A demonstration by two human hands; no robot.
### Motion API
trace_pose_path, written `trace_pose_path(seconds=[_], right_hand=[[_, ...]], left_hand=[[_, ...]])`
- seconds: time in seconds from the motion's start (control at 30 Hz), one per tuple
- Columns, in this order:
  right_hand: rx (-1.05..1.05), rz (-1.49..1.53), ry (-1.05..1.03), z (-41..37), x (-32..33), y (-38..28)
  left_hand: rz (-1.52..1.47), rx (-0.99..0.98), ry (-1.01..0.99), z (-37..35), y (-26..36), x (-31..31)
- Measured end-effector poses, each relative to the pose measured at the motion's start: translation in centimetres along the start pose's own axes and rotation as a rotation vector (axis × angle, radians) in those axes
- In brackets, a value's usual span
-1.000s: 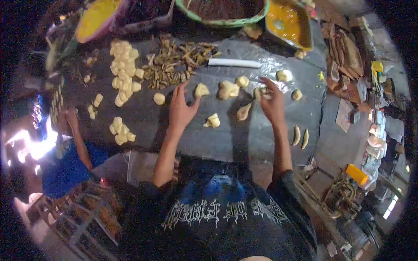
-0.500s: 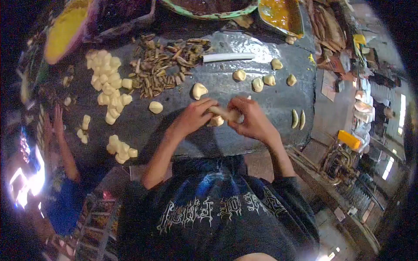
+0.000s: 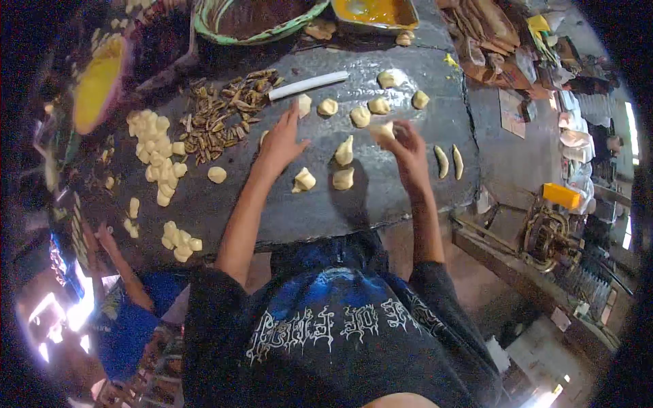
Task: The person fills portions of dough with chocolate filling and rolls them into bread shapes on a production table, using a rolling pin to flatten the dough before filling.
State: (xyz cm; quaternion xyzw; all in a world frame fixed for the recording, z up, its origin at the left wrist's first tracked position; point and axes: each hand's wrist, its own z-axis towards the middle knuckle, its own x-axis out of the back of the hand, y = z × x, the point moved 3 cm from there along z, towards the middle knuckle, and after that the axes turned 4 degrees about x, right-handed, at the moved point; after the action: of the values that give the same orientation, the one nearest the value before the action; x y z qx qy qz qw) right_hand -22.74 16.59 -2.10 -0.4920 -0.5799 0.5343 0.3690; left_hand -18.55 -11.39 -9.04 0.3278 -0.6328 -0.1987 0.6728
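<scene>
My left hand (image 3: 280,141) is stretched out flat over the dark table, fingers extended, its fingertips at a pale dough piece (image 3: 303,105). Part of another dough piece shows beside that hand. My right hand (image 3: 409,148) is raised over the table, thumb and fingers closed on a dough piece (image 3: 382,130), blurred by motion. Between the hands lie a pointed dough piece (image 3: 345,150) and a squarish dough lump (image 3: 343,179). A folded dough lump (image 3: 304,180) sits nearer my left forearm. Farther back, several rounded dough pieces (image 3: 360,117) are scattered.
A white rod (image 3: 309,86) lies by a heap of brown strips (image 3: 221,122). Piled dough pieces (image 3: 158,149) are at left, two slender pieces (image 3: 442,162) at right. A green-rimmed basin (image 3: 265,39) and a tray of orange liquid (image 3: 375,13) stand behind. A co-worker's hand (image 3: 105,238) shows at left.
My hands were together over dough near the table's front; now they are apart. The left has reached away to the back left, the right has moved right with a dough piece. The view has shifted.
</scene>
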Motion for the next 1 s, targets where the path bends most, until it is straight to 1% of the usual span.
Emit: trace_pose_path(seconds=[0.03, 0.13, 0.23, 0.27, 0.33, 0.37, 0.43, 0.47, 0.5, 0.53, 0.6, 0.63, 0.67, 0.73, 0.77, 0.8, 0.87, 0.93, 0.97, 1.0], right_hand=[[-0.035, 0.059, 0.006, -1.6, 0.9, 0.0], [-0.084, 0.157, 0.03, -6.7, 4.8, -0.2], [-0.072, 0.131, 0.086, -9.7, 10.3, 3.3], [-0.089, 0.142, 0.074, -10.4, 11.9, 4.2], [-0.128, 0.158, 0.04, -11.2, 14.3, 4.9], [-0.097, 0.105, 0.006, -11.3, 15.3, 4.3], [-0.077, 0.085, -0.013, -11.3, 17.4, 3.4], [-0.07, 0.07, -0.024, -11.3, 18.6, 2.9], [0.051, -0.033, -0.02, -11.2, 19.8, 2.0], [0.0, 0.04, 0.044, -11.0, 20.7, 1.2], [-0.118, 0.178, 0.161, -10.8, 22.3, -0.2], [0.01, 0.214, 0.154, -10.0, 22.9, 0.0], [0.032, 0.308, 0.13, -9.6, 23.6, 0.1], [0.066, 0.501, 0.051, -8.9, 23.9, -0.3], [0.053, 0.484, -0.02, -9.0, 23.0, -2.1], [0.126, 0.384, -0.01, -9.2, 22.1, -3.1], [0.134, 0.237, -0.044, -9.1, 20.7, -4.0], [0.087, 0.307, -0.083, -8.7, 19.0, -4.1], [0.056, 0.336, -0.095, -8.8, 18.1, -4.0], [0.074, 0.24, -0.15, -8.7, 16.6, -4.3]], left_hand=[[0.094, -0.036, 0.037, -0.7, 1.2, -0.2], [0.029, 0.163, 0.128, -5.2, 4.1, 0.2], [-0.123, 0.215, -0.124, -11.0, 9.2, -2.4], [-0.05, 0.143, -0.082, -11.6, 9.9, -4.2], [0.096, 0.009, 0.005, -13.3, 9.4, -9.0], [0.096, 0.042, 0.029, -13.5, 8.9, -9.9], [0.087, 0.103, 0.074, -12.8, 9.8, -9.7], [0.027, 0.17, 0.146, -12.9, 10.0, -9.1], [-0.034, 0.233, 0.222, -12.3, 12.7, -6.6], [-0.095, 0.293, 0.301, -11.7, 14.0, -4.9], [-0.252, 0.277, 0.407, -9.2, 12.3, -3.5], [-0.213, 0.22, 0.432, -8.0, 11.8, -3.7], [-0.174, 0.167, 0.468, -6.8, 10.8, -4.0], [0.148, 0.264, 0.104, -4.7, 3.8, -6.5], [0.214, 0.192, 0.229, -5.5, 3.6, -7.2], [0.287, 0.118, 0.349, -5.8, 4.6, -7.9], [0.1, 0.206, 0.366, -7.3, 9.0, -7.4], [-0.302, 0.186, 0.256, -9.7, 15.9, -6.3], [-0.407, 0.1, 0.273, -11.0, 19.6, -5.7], [-0.508, 0.011, 0.287, -12.3, 22.6, -4.9]])
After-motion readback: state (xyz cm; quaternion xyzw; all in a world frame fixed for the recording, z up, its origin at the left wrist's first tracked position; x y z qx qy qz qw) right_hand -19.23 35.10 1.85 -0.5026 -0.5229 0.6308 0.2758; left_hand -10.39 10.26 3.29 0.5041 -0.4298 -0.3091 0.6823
